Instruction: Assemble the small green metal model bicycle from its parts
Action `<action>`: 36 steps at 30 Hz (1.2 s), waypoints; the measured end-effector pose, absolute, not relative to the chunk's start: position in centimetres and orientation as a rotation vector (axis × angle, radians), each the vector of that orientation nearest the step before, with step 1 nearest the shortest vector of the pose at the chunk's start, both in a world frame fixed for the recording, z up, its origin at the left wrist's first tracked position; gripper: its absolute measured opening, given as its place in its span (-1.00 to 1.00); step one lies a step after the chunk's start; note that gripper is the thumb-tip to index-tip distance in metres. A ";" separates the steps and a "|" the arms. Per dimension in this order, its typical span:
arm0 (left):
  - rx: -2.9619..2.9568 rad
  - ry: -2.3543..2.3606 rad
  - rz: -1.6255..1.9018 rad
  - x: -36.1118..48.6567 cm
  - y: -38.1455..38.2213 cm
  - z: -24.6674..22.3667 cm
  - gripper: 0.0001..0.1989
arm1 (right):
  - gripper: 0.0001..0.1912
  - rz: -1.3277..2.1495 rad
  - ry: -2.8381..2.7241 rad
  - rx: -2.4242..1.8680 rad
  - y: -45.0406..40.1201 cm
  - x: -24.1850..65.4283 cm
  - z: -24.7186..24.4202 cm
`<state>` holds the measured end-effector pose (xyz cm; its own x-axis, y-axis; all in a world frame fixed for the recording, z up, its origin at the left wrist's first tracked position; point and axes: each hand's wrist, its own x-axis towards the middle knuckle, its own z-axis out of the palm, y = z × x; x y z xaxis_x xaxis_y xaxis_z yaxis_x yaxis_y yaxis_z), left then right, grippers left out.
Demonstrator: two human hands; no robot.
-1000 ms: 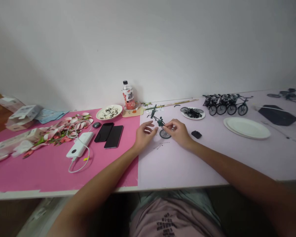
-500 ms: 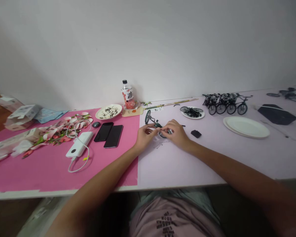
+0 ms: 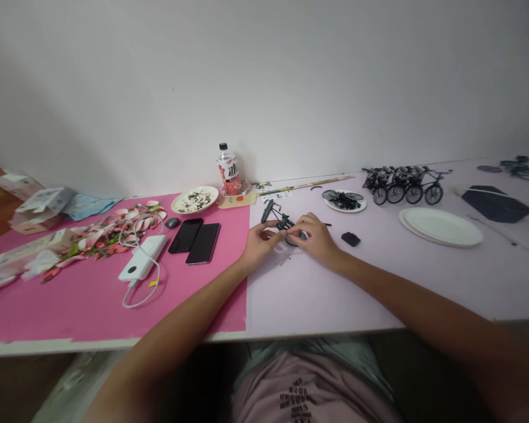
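Nearby, two phones [image 3: 194, 239] flank hands on toy bicycle [image 3: 278, 221].

Both hands meet over the lilac table [image 3: 335, 294]: the left hand [image 3: 259, 244] and right hand [image 3: 317, 238] pinch a small dark green model bicycle [image 3: 278, 221] between their fingertips. To the left, two black phones [image 3: 194, 239] lie on the pink mat [image 3: 70, 305]. Far right stands a row of finished model bicycles [image 3: 403, 185], with an empty white plate [image 3: 441, 227] nearer.

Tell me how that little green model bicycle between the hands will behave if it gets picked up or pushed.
The model bicycle looks thin-framed and small, so probably very light and easily bent or snapped. Its wheels suggest it may roll when pushed, and its narrow stance likely tips sideways. Both the left hand and right hand pinch it, hinting it needs steadying.
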<state>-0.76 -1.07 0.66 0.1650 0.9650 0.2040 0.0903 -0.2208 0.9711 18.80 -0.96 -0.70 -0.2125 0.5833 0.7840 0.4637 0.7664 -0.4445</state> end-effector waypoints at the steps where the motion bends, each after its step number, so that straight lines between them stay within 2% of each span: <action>1: 1.521 1.064 1.193 -0.8 -1.1 0.7 -0.43 | -0.91 0.131 -1.852 -0.802 -0.9 18.8 -0.7; 19: 1.694 1.047 1.169 -1.1 -0.9 0.6 -0.56 | -0.88 0.040 -1.905 -0.783 -0.7 18.8 -1.1; 27: 1.788 1.008 1.181 -1.1 -1.2 0.8 -0.60 | -0.95 0.057 -1.887 -0.853 -1.3 18.7 -0.6; 32: 1.866 0.997 1.201 -1.2 -1.2 0.6 -0.58 | -0.79 0.057 -1.848 -0.985 -1.5 18.6 -0.2; 36: 1.902 1.005 1.196 -1.2 -1.1 0.4 -0.56 | -0.77 0.085 -1.826 -1.009 -1.5 18.5 -0.4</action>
<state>-1.19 -1.12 0.45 0.2842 0.8665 0.4105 0.2556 -0.4811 0.8386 18.51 -1.46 -0.37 -0.1454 0.6667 0.7310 0.5960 0.6488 -0.4732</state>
